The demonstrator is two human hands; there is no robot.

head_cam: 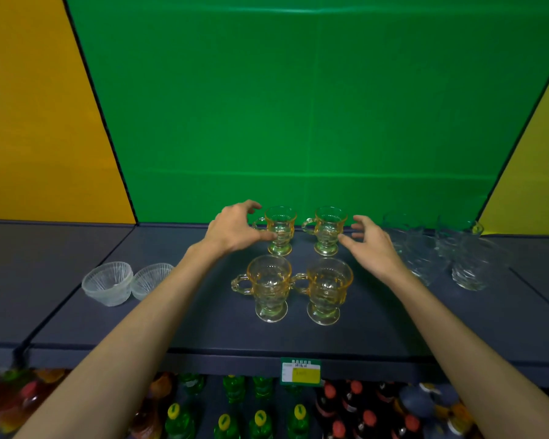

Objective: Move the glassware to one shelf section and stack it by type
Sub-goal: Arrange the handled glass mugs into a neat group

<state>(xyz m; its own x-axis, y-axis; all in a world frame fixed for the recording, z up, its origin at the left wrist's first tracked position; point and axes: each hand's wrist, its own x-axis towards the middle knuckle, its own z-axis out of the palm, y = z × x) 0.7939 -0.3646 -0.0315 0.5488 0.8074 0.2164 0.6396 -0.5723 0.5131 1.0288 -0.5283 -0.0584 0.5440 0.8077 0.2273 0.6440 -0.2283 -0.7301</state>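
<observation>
The dark blue shelf (203,331) carries 4 amber footed mugs at its middle in 2 rows of 2: back pair (281,231) (328,231), front pair (270,288) (327,291). Toward its left edge sit 2 ribbed clear bowls (108,282) (149,278), touching. Near the back right corner stand clear tumblers (471,264), close together.

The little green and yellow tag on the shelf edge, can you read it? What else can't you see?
Head view:
- Green and yellow price tag: writing too small and blurred.
- Second ribbed clear glass bowl: right side hidden by the left forearm.
- Green and red bottles below: cut off by the bottom edge.
</observation>
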